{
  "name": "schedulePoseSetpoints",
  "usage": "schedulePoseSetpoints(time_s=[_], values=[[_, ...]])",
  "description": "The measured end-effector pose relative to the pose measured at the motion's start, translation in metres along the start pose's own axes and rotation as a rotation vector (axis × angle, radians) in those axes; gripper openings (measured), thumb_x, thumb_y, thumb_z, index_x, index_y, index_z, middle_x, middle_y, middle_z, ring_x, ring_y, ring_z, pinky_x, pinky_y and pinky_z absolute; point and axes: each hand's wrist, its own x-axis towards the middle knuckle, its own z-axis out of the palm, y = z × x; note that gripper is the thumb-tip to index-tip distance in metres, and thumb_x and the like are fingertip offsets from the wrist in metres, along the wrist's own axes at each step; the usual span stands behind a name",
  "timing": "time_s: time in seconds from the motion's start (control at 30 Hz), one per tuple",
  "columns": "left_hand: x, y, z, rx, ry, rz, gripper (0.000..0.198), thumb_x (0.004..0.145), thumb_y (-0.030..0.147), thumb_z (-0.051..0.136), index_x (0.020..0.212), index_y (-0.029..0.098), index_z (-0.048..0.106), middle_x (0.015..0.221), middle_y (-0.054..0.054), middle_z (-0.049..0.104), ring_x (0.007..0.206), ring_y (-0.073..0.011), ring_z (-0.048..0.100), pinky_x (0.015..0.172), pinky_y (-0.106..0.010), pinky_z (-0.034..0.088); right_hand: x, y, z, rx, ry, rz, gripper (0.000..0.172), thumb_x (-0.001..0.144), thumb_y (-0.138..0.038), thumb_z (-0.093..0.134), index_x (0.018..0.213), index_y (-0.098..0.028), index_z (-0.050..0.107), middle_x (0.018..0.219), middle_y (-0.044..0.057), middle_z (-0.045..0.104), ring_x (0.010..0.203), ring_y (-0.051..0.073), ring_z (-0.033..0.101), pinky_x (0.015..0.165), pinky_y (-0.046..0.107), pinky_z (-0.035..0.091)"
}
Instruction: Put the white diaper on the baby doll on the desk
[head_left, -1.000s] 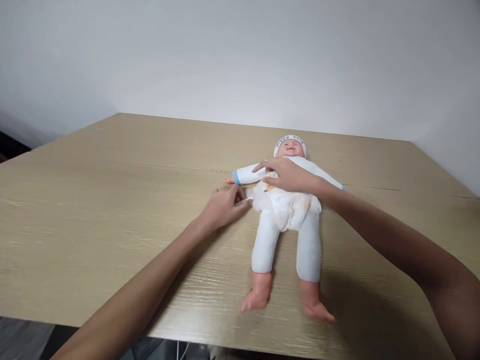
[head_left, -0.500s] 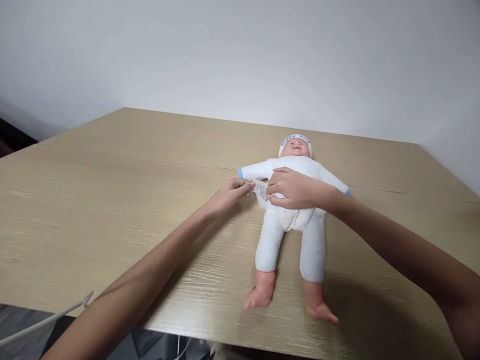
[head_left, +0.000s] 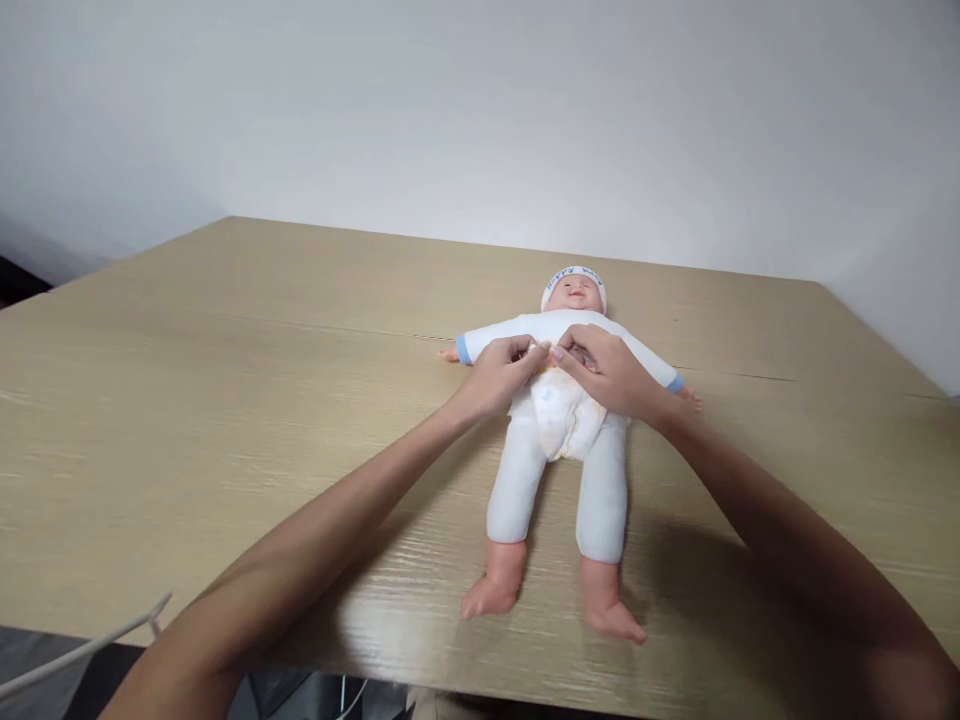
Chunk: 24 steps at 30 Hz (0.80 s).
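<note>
A pale wall point(head_left: 480, 120) fills twelve o'clock, beyond the wooden table point(head_left: 262, 420), whose near edge is the person's side at six. The doll point(head_left: 568, 323) lies on its back in a white suit, just off the table's middle toward three o'clock, probably laid flat and face up so its front can be reached by both hands. Its long axis runs almost straight away from the person, the head at twelve, the legs spread a little at six, one foot's toes aimed toward eight and the other's toward four; the arms stretch out toward ten and three. From the doll's waist, the left hand point(head_left: 504, 375) comes in from eight and the right hand point(head_left: 609, 370) from four, each with thumb and bent fingertips pinching the upper front edge of a diaper point(head_left: 564, 410); the tips sit close together, seemingly to keep that edge drawn snug against the belly. What lies under the fingers is hidden. The diaper is wrapped around the doll's hips, its front panel narrowing toward six between the thighs. A white cap band point(head_left: 575, 274) circles the doll's head, its blue lettering at twelve.
</note>
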Motion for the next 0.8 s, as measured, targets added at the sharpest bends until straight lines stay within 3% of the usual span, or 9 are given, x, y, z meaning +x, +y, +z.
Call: schedulePoseSetpoints(time_s=[0.17, 0.3, 0.47, 0.63, 0.8], values=[[0.002, -0.009, 0.01, -0.082, 0.055, 0.084, 0.061, 0.108, 0.073, 0.049, 0.074, 0.023, 0.045, 0.071, 0.001, 0.042, 0.068, -0.017, 0.039, 0.068, -0.034, 0.037, 0.004, 0.0, 0.007, 0.081, 0.008, 0.04, 0.043, 0.111, -0.055, 0.052, 0.081, -0.024, 0.055, 0.084, 0.002, 0.063, 0.086, 0.021, 0.055, 0.081, 0.036, 0.042], [-0.002, -0.017, 0.007, -0.105, 0.051, 0.125, 0.057, 0.11, 0.075, 0.046, 0.084, 0.024, 0.048, 0.077, 0.0, 0.046, 0.072, -0.0182, 0.043, 0.074, -0.035, 0.043, 0.007, 0.0, 0.011, 0.052, 0.054, 0.124, 0.042, 0.104, -0.045, 0.059, 0.071, -0.025, 0.044, 0.075, 0.0, 0.054, 0.078, 0.019, 0.048, 0.074, 0.036, 0.038], [0.001, -0.024, 0.007, -0.19, 0.018, 0.132, 0.054, 0.104, 0.075, 0.06, 0.089, 0.025, 0.048, 0.074, 0.004, 0.044, 0.068, -0.0159, 0.039, 0.068, -0.032, 0.038, 0.007, 0.0, 0.011, 0.095, 0.046, 0.176, 0.025, 0.091, -0.029, 0.063, 0.071, -0.024, 0.048, 0.074, -0.002, 0.051, 0.075, 0.018, 0.046, 0.071, 0.036, 0.036], [0.0, -0.027, 0.008, -0.236, -0.006, 0.132, 0.043, 0.099, 0.061, 0.075, 0.106, 0.022, 0.058, 0.073, 0.007, 0.041, 0.065, -0.0136, 0.035, 0.063, -0.029, 0.03, 0.005, -0.004, 0.007, 0.078, 0.04, 0.193, 0.017, 0.088, -0.03, 0.062, 0.073, -0.024, 0.055, 0.075, -0.002, 0.055, 0.075, 0.017, 0.048, 0.071, 0.035, 0.038], [0.0, -0.033, 0.01, -0.242, 0.023, 0.157, 0.043, 0.095, 0.059, 0.081, 0.107, 0.022, 0.062, 0.071, 0.008, 0.04, 0.063, -0.0128, 0.034, 0.061, -0.029, 0.028, 0.002, 0.0, 0.01, 0.036, 0.104, 0.135, 0.018, 0.086, -0.031, 0.066, 0.074, -0.024, 0.054, 0.075, -0.003, 0.054, 0.072, 0.017, 0.048, 0.069, 0.033, 0.038]])
